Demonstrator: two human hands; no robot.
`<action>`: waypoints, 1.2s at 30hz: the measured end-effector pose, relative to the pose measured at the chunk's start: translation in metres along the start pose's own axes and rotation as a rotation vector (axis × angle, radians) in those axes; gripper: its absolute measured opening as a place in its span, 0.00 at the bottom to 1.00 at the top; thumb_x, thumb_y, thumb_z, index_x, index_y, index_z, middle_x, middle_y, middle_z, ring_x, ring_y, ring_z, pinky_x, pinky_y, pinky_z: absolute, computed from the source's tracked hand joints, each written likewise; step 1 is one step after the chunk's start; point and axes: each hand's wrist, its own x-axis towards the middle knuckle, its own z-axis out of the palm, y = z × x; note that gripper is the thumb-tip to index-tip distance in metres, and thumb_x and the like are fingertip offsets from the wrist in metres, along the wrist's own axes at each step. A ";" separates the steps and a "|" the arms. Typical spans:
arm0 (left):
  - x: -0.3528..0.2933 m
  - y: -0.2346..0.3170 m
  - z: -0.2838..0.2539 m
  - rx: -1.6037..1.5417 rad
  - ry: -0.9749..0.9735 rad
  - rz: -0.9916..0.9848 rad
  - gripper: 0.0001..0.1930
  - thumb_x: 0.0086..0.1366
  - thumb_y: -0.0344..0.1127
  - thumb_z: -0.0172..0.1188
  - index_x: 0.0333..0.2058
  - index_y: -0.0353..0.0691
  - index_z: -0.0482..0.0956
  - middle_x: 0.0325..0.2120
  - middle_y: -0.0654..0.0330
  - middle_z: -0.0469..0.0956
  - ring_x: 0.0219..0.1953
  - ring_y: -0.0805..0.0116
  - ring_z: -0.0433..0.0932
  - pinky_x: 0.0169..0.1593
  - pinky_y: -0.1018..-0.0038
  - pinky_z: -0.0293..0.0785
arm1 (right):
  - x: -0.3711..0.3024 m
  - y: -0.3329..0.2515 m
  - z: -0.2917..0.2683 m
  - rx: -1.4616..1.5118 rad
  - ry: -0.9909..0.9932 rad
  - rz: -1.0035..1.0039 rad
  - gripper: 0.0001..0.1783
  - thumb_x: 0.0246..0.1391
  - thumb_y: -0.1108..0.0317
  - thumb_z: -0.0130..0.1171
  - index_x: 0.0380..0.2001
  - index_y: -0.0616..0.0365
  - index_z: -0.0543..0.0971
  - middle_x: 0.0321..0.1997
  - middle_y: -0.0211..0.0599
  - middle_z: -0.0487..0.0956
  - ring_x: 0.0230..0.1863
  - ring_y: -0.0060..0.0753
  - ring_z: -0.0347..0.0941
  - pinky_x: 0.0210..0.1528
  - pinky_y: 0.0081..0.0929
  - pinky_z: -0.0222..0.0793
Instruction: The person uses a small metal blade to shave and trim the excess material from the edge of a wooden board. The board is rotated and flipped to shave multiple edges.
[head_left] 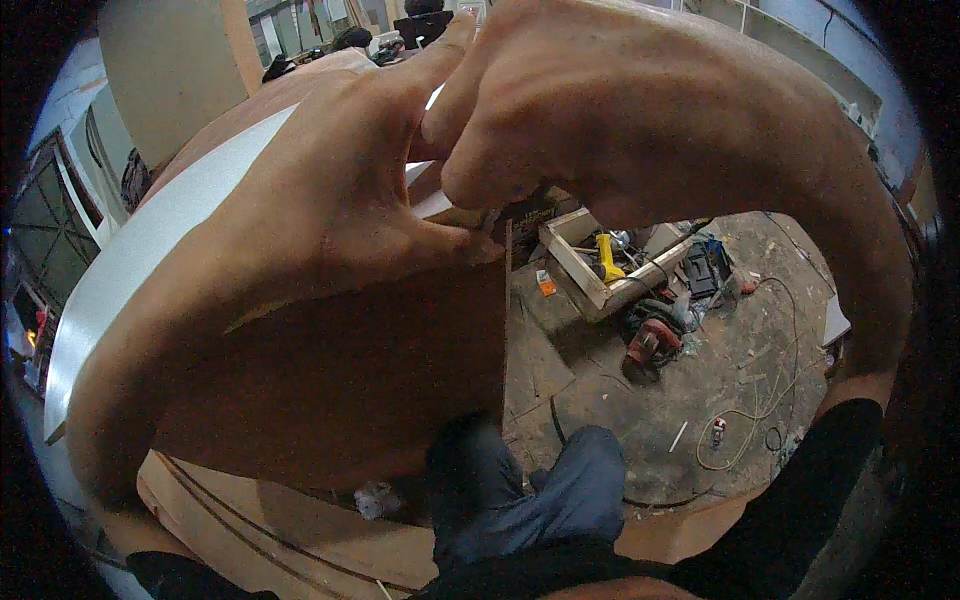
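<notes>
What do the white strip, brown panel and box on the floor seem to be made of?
White strip: perhaps laminate or painted metal, I can't tell which; its sheen suggests gloss.
Brown panel: possibly fibreboard, matt; it looks flat and plain.
Box: probably bare wood; its sides are pale boards.

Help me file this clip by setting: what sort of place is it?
Probably a workshop: a wooden box holds a yellow tool, what looks like a red power tool lies nearby, and the floor is littered.
</notes>
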 end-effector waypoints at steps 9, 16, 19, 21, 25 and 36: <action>0.003 0.009 0.004 0.103 -0.018 -0.030 0.50 0.42 0.37 0.80 0.64 0.36 0.63 0.44 0.47 0.81 0.51 0.53 0.79 0.56 0.64 0.69 | -0.009 -0.008 0.001 -0.292 0.103 -0.138 0.10 0.40 0.67 0.61 0.22 0.60 0.72 0.27 0.33 0.70 0.29 0.29 0.74 0.25 0.29 0.74; 0.000 -0.003 0.004 0.099 0.038 0.112 0.57 0.41 0.37 0.80 0.67 0.32 0.55 0.42 0.45 0.82 0.48 0.52 0.81 0.53 0.66 0.72 | -0.012 -0.019 0.002 -0.541 0.107 -0.218 0.09 0.34 0.69 0.62 0.17 0.60 0.73 0.25 0.30 0.68 0.27 0.28 0.71 0.23 0.29 0.71; 0.001 -0.008 0.006 0.100 0.050 0.175 0.60 0.40 0.37 0.81 0.68 0.30 0.51 0.41 0.45 0.83 0.47 0.51 0.82 0.52 0.67 0.73 | -0.022 -0.029 -0.004 -0.591 0.082 -0.209 0.08 0.31 0.69 0.61 0.17 0.60 0.74 0.24 0.31 0.69 0.25 0.29 0.68 0.21 0.29 0.68; -0.003 -0.010 0.007 0.107 0.066 0.229 0.62 0.39 0.38 0.81 0.69 0.29 0.49 0.40 0.44 0.84 0.46 0.51 0.83 0.51 0.68 0.74 | -0.046 -0.042 -0.004 -0.452 0.044 -0.001 0.09 0.34 0.68 0.62 0.21 0.61 0.77 0.24 0.32 0.70 0.26 0.31 0.70 0.21 0.27 0.67; -0.003 -0.011 0.010 0.205 0.050 0.246 0.66 0.38 0.39 0.82 0.71 0.28 0.46 0.40 0.44 0.84 0.47 0.52 0.83 0.52 0.69 0.75 | -0.108 -0.047 0.025 -0.386 0.216 0.248 0.06 0.44 0.73 0.63 0.29 0.60 0.80 0.26 0.34 0.73 0.29 0.34 0.75 0.25 0.29 0.69; 0.018 -0.020 -0.001 -0.061 -0.122 -0.017 0.44 0.65 0.55 0.64 0.70 0.36 0.58 0.45 0.46 0.83 0.50 0.60 0.82 0.59 0.62 0.72 | -0.078 -0.072 0.227 1.004 1.678 0.790 0.12 0.55 0.78 0.66 0.43 0.61 0.82 0.38 0.29 0.84 0.37 0.19 0.77 0.39 0.20 0.75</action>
